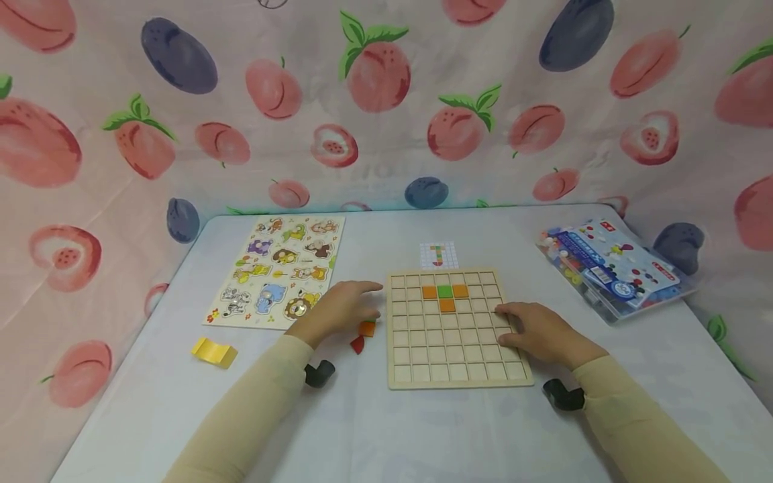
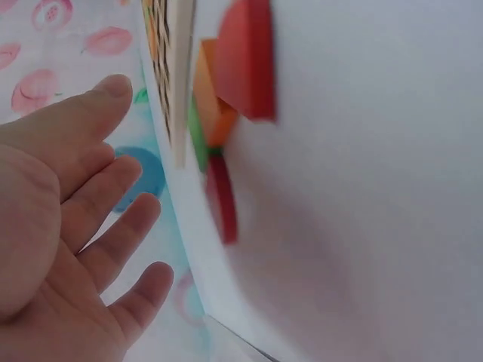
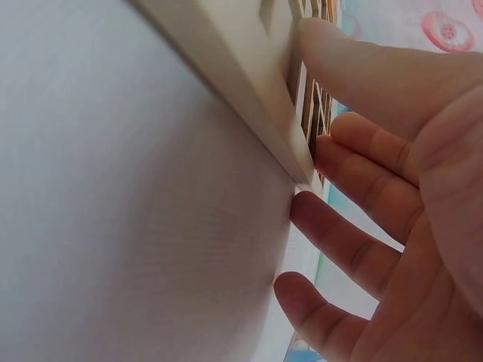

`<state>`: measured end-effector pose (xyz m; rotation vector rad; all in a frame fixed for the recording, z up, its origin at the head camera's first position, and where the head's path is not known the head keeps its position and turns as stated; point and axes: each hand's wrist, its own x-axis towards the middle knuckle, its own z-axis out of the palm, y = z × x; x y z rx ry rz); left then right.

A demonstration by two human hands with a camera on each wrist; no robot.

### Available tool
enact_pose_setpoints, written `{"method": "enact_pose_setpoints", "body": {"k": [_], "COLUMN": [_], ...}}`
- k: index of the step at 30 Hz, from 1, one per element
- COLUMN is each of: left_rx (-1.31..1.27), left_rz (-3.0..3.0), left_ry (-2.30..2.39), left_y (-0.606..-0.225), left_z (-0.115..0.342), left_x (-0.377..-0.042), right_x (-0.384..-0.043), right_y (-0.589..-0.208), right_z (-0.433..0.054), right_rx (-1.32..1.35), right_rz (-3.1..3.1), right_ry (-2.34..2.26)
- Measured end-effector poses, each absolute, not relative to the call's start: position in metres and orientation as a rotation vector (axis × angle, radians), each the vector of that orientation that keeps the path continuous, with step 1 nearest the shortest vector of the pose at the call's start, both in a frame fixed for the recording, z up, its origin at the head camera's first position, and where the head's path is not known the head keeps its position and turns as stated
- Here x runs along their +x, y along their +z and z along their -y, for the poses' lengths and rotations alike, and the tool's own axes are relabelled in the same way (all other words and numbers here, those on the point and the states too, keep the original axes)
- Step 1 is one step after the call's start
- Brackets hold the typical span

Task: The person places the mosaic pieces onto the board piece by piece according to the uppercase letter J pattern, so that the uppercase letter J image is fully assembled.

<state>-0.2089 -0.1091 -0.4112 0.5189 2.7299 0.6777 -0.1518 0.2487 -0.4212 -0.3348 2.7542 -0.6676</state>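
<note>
head view: animal board [image 1: 274,274] partly behind left hand [image 1: 339,308]; case [image 1: 616,265] rightward

Bkgd = pale pinkish fabric [image 1: 386,151] w/ lg red-pink fruit [image 1: 379,76], dk blue fruit [image 1: 179,56] & green leaves [image 1: 387,33], spanning upper half of frame and continuing down L + R sides. White table [image 1: 374,429] fills ctr to btm, back edge approx. horiz. mid-frame, side edges spreading outward toward btm. Light's soft, w/ faint blurry shadows in lower part.
</note>
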Motion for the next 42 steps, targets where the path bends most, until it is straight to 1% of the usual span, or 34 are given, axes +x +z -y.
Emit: {"method": "enact_pose_setpoints", "body": {"k": [12, 42], "left_rx": [0.462, 0.447], "left_rz": [-2.699, -2.753], "left_ry": [0.684, 0.657], "left_y": [-0.424, -0.426], "left_z": [0.124, 0.118], "left_x": [-0.209, -0.213], "right_x": [-0.15, -0.153], "right_y": [-0.425, -0.422], "right_z": [-0.249, -0.249], "right_rx": [-0.315, -0.328], "right_rz": [-2.754, -2.759], "right_ry": [-0.671, -0.646]}}
